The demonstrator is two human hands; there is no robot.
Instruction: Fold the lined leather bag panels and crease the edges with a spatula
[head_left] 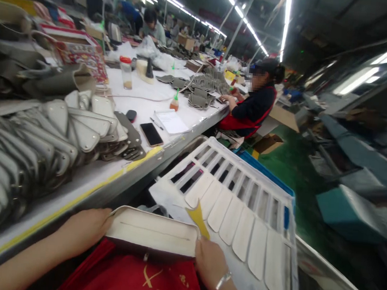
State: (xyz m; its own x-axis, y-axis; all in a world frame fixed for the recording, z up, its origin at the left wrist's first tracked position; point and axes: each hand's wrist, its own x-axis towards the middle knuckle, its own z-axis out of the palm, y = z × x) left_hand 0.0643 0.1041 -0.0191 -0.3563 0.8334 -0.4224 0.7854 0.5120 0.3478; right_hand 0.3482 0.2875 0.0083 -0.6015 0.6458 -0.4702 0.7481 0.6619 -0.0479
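Both of my hands hold a flat cream leather piece [153,233] with a dark edge, just above my red apron [129,278]. My left hand [84,232] grips its left end with fingers curled under. My right hand [209,258], wearing a silver bracelet, is closed on its right end and also pinches a small yellow tool [198,218] that sticks up beyond the piece.
A white slotted rack [242,202] with several cream strips lies right of my hands. On the long table [87,177] to the left sit rows of grey leather parts [29,145], a phone [151,134], paper and glue bottles. A seated person [253,105] works further along.
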